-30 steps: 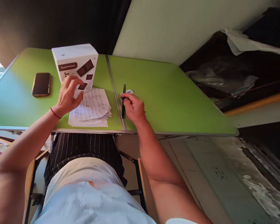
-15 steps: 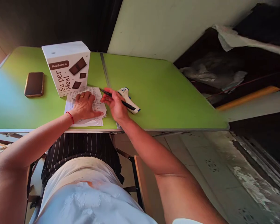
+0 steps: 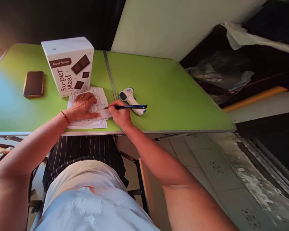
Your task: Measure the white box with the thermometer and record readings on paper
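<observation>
Handwritten paper sheets (image 3: 100, 96) lie at the near edge of the green table. My left hand (image 3: 83, 107) rests spread on them, holding them down. A black pen (image 3: 135, 106) is gripped in my right hand (image 3: 120, 115), its tip pointing left at the sheet's right part; whether it touches the paper I cannot tell. Just behind my right hand lies a white infrared thermometer (image 3: 127, 94), partly hidden by the pen and hand. A white NutriMotion box (image 3: 68, 69) stands upright behind the papers.
On the left of the green table (image 3: 170, 93) lies a dark phone (image 3: 34, 84). A wall (image 3: 149, 29) and a dark panel (image 3: 55, 19) rise behind the table. To the right, a crumpled plastic bag (image 3: 214, 73) sits in a dark recess.
The pen has turned in my right hand, its tip swinging down to the paper. My right hand has lowered, uncovering more of the thermometer. My left hand has shifted slightly left on the sheets.
</observation>
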`<state>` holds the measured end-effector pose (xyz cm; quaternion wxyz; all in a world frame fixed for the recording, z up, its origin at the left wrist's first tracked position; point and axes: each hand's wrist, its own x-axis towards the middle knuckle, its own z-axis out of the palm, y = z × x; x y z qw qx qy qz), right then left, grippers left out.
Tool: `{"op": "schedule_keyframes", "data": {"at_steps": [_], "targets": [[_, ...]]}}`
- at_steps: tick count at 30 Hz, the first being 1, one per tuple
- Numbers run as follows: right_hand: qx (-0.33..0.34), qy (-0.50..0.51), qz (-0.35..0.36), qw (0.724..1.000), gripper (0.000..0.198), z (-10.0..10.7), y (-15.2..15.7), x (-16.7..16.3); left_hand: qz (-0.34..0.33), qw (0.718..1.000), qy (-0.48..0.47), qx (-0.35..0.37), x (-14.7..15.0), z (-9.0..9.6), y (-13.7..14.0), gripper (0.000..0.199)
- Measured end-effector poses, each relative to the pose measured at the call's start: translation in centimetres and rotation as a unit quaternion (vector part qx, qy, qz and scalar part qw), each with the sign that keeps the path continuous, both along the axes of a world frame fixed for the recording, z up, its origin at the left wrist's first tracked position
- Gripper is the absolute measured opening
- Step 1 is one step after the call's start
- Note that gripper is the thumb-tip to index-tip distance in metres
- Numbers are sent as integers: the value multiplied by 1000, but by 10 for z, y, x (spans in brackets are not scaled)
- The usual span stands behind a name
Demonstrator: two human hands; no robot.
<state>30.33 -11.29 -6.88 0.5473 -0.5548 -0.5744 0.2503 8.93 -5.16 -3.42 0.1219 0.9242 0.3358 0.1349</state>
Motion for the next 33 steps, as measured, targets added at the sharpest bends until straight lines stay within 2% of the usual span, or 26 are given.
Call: {"op": "schedule_keyframes", "data": {"at_steps": [3,7,11,18,33], "targets": [[2,-26,-6,1000,8,1,-1,-1,-13,1000,-23,7,1,0,-1,52],[-8,-34,3,999,7,1,-1,-1,-85,996,-36,11,4,1,0,35],[-13,-43,9,999,8,1,-1,-2,-141,989,16,43,3,3,-2,38],[-13,-46,10,999,9,2,-1,-2,-116,989,53,68,5,6,-11,37],[-12,-46,5,999,9,2,-1,-3,-119,988,56,76,6,6,-11,37]]}}
